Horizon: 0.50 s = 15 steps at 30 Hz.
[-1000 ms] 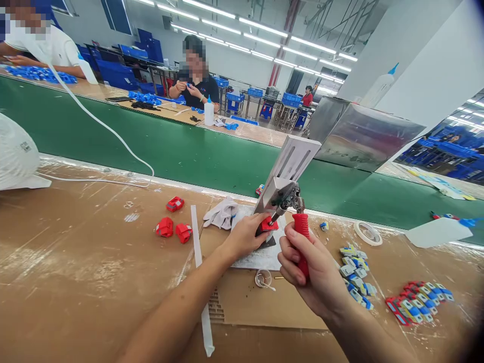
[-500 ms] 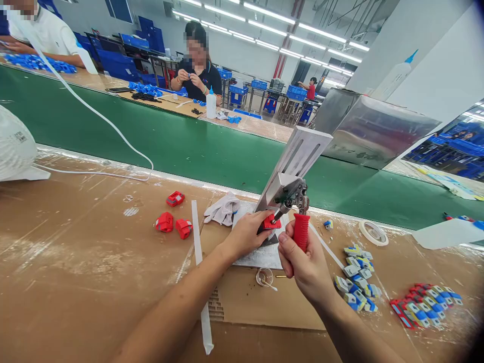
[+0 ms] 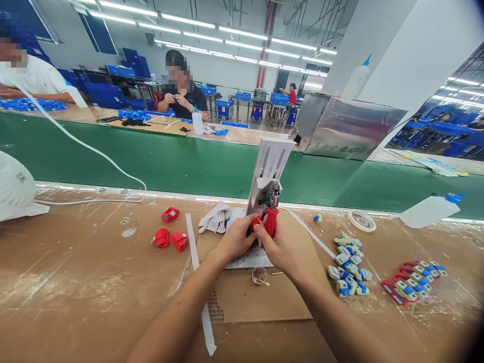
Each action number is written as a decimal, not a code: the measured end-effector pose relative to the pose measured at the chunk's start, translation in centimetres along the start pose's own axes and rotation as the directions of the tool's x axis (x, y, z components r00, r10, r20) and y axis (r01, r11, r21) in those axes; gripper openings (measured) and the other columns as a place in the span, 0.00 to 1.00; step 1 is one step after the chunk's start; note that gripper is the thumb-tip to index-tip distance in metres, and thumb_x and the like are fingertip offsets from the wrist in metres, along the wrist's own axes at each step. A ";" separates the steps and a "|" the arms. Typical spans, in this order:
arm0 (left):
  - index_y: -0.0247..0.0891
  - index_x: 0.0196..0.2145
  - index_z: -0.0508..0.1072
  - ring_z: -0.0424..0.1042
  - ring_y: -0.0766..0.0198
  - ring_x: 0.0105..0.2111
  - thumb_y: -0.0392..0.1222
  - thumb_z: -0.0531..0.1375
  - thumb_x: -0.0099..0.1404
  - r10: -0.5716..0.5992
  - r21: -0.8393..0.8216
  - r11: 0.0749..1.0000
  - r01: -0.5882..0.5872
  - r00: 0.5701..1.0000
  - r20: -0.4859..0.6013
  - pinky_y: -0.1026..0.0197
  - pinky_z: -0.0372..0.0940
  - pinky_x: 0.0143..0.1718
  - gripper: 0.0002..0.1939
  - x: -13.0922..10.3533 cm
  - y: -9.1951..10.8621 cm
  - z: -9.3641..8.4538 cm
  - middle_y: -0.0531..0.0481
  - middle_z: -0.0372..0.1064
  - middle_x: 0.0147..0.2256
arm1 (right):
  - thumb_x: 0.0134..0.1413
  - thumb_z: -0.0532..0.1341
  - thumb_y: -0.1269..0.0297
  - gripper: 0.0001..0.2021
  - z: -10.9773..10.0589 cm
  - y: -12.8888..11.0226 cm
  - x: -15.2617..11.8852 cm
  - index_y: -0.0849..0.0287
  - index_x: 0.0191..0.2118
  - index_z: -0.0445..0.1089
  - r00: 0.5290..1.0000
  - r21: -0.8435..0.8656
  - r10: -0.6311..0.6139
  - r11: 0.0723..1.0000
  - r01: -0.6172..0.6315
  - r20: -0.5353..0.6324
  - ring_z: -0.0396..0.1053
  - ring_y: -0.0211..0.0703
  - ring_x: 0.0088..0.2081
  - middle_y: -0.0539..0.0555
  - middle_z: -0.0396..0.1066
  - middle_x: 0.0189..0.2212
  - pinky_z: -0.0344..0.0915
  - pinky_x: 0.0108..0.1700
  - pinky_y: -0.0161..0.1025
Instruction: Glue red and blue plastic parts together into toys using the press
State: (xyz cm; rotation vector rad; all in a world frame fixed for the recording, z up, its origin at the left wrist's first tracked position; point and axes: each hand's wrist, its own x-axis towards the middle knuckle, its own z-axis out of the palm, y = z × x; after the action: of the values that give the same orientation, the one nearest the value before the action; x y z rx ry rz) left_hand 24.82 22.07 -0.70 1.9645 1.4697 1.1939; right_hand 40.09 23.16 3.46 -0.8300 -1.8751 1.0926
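My left hand [image 3: 241, 236] is closed around a small red plastic part [image 3: 256, 220], held against the metal fixture beneath the clamp. My right hand [image 3: 273, 245] grips the red handle [image 3: 271, 222] of a toggle clamp, whose metal linkage [image 3: 271, 194] is bolted to an upright slotted metal stand [image 3: 269, 156]. The stand rises from a flat metal base plate [image 3: 247, 262] on cardboard. Both hands are close together, and the fingers hide most of the red part. A small clear cup [image 3: 259, 275] with a cotton swab [image 3: 265, 283] sits just in front of the plate.
Several red parts [image 3: 161, 237] and a white glove [image 3: 215, 218] lie to the left. Grey-blue-yellow pieces [image 3: 346, 264], a tape roll [image 3: 362, 221] and red-based assemblies [image 3: 412, 282] lie to the right. Beyond the green belt [image 3: 181, 159], two co-workers sit at a bench.
My right hand has moved left, toward my left hand, and the clamp handle has swung with it. The camera view has tilted and shifted; my left hand stays at the fixture.
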 end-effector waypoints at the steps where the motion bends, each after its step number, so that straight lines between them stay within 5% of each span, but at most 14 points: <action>1: 0.41 0.61 0.69 0.76 0.51 0.52 0.33 0.58 0.66 -0.010 0.018 1.000 0.010 1.000 -0.005 0.50 0.68 0.55 0.25 -0.3 0.2 -0.5 0.42 0.76 0.54 | 0.67 0.58 0.48 0.17 -0.8 -0.1 -0.5 0.57 0.47 0.64 0.999 -0.004 -0.034 0.999 0.034 0.017 0.68 0.43 0.31 0.54 0.71 0.34 0.67 0.31 0.38; 4: 0.41 0.62 0.67 0.70 0.46 0.58 0.41 0.62 0.66 -0.056 0.088 0.994 0.060 0.997 -0.047 0.45 0.64 0.60 0.27 -2.5 0.3 -3.6 0.39 0.71 0.59 | 0.70 0.53 0.48 0.18 -3.8 0.8 -2.3 0.56 0.53 0.64 0.992 -0.036 -0.116 0.993 0.115 -0.040 0.71 0.46 0.41 0.57 0.71 0.43 0.70 0.40 0.41; 7: 0.43 0.57 0.72 0.70 0.48 0.58 0.49 0.59 0.70 -0.099 0.274 0.950 0.147 0.979 -0.180 0.46 0.63 0.61 0.21 -6.1 -1.0 -8.5 0.41 0.72 0.56 | 0.73 0.50 0.51 0.15 -6.4 2.7 -3.9 0.56 0.49 0.66 0.989 -0.060 -0.112 0.992 0.106 -0.098 0.70 0.45 0.40 0.55 0.70 0.39 0.68 0.39 0.40; 10: 0.41 0.55 0.74 0.71 0.40 0.55 0.51 0.58 0.66 -0.208 0.565 0.763 0.314 0.947 -0.246 0.41 0.63 0.57 0.23 -10.1 -3.4 -12.7 0.38 0.74 0.52 | 0.72 0.53 0.54 0.13 -7.3 3.4 -5.0 0.56 0.43 0.68 0.993 -0.135 -0.094 0.985 0.103 0.069 0.69 0.43 0.34 0.52 0.70 0.33 0.66 0.36 0.39; 15: 0.49 0.52 0.77 0.72 0.45 0.55 0.46 0.54 0.70 -0.210 0.722 0.671 0.170 0.977 -0.035 0.44 0.59 0.57 0.17 -14.0 -6.1 -14.3 0.43 0.76 0.52 | 0.66 0.62 0.59 0.07 -7.3 2.3 -5.6 0.57 0.42 0.70 0.901 -0.209 -0.121 0.952 0.224 0.416 0.69 0.41 0.33 0.53 0.72 0.34 0.65 0.35 0.37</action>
State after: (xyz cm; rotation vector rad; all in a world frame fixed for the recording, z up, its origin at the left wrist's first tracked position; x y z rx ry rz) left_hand 8.50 9.13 -2.77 2.1801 2.3001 0.4655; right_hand 49.38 22.23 1.97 -0.5874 -2.4220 0.9741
